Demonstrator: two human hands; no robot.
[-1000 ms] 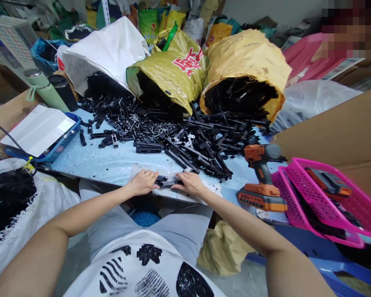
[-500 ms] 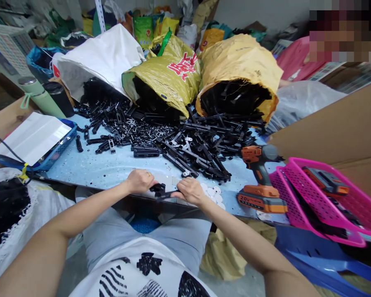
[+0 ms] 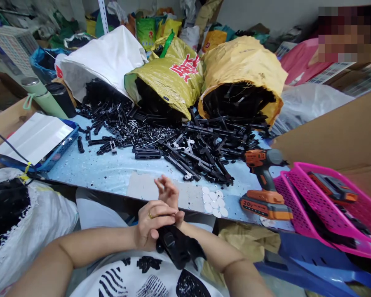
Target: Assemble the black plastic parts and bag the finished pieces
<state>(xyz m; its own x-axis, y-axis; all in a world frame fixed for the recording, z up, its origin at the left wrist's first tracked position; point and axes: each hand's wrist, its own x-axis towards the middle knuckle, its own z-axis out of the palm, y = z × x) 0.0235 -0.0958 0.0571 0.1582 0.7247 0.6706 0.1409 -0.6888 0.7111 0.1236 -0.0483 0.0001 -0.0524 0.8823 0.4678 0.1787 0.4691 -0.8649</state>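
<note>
A black plastic part, hinged-looking and with a curved lower end, is tilted close above my lap, in front of my shirt. My left hand, with a ring on one finger, bends its fingers over the upper end of that part and grips it. Behind it, my right hand points its fingers upward, slightly curled and apart. The left hand covers part of the right palm, so contact there is partly hidden. Beyond the hands, a grey board lies at the table edge, beside several white discs.
A heap of black parts and small pins spreads before a white sack, an olive sack and a yellow sack. At right are a cordless drill and pink baskets. Another person's pink sleeve shows behind.
Both hands have come back from the table edge toward my body, bringing a black part with them. The right fingers have opened upward, and the grey board is now uncovered.
</note>
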